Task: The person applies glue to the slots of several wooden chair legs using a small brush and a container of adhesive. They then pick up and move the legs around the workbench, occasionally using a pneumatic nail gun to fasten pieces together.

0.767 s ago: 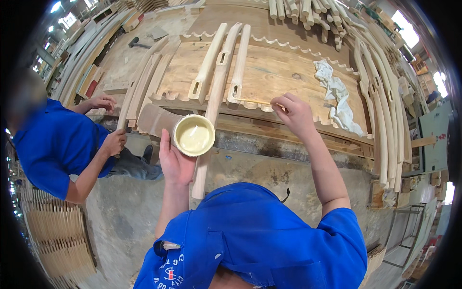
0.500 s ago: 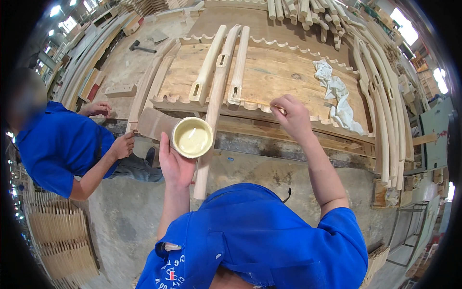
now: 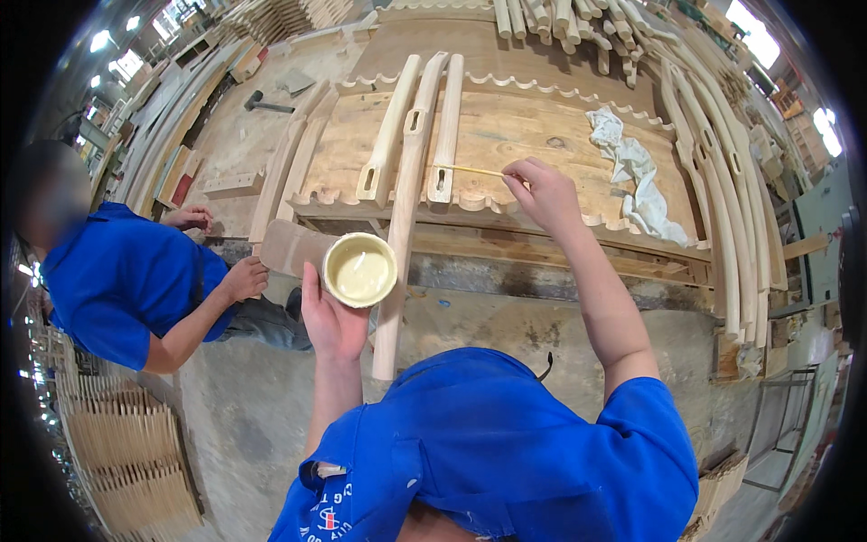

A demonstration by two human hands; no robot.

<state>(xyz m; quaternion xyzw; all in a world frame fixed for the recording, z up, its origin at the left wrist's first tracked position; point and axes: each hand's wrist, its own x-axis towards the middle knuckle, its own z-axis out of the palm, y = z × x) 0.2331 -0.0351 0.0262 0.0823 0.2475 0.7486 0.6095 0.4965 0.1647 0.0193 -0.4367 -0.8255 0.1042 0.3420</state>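
Hands (image 3: 335, 322) holding yellowish cup (image 3: 361, 243), thin stick (image 3: 470, 170)

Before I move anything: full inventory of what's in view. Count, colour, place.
Bench: 1, tan wood, centre
Slotted bars: 3, pale wood, across the bench
Scalloped strips: at least 2, pale wood, on the bench
Cup: 1, cream, in front of the bench
Paste: 1 batch, pale yellow, in the cup
Stick: 1, yellow, tip by the rightmost slotted bar's near end
Cloth: 1, white, bench's right
Mallet: 1, dark, upper left
Poles: several, pale wood, right
Rods: many, pale wood, top
Slats: many, tan, lower left
Floor: 1, grey, below the bench
Co-worker: 1, in blue, left
Shirt: 1, blue, bottom
Left hand: 1, bare, holding the cup
Right hand: 1, bare, holding the stick
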